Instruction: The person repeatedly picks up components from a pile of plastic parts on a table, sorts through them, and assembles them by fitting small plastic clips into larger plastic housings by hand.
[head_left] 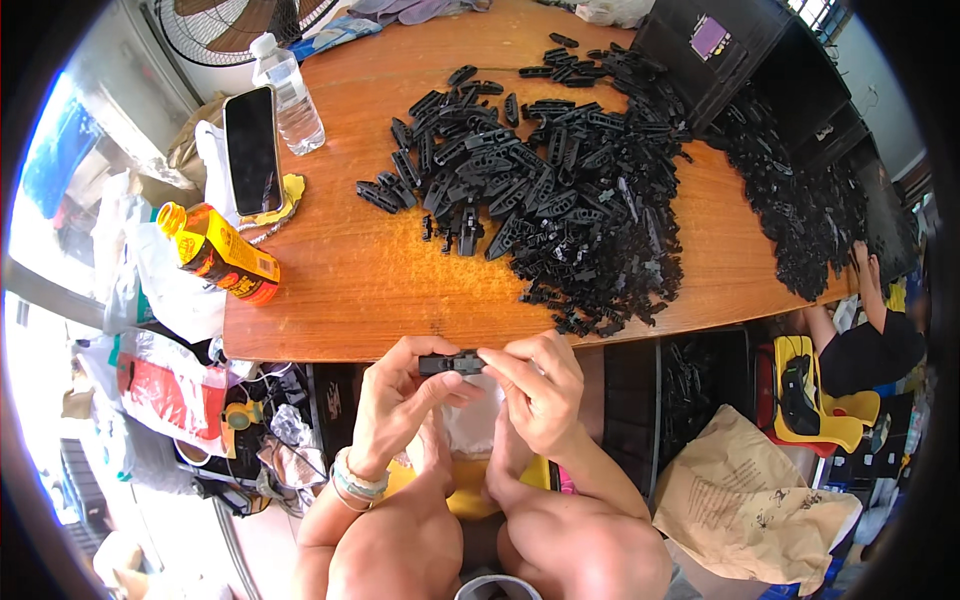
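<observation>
My left hand [395,400] and right hand [535,385] both pinch 1 small black plastic clip [452,363] below the bench [340,290] edge, fingers closed on its ends. Best to keep it level, press ends squarely; pile of clips [560,190] lies well apart.

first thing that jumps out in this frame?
The big heap of black plastic parts spread over the middle and right of the wooden table. Next, just off the table's near edge, the left hand and right hand pinch one black part between them. At the table's left stand a phone, a clear bottle and, lying on its side, an orange bottle.
</observation>
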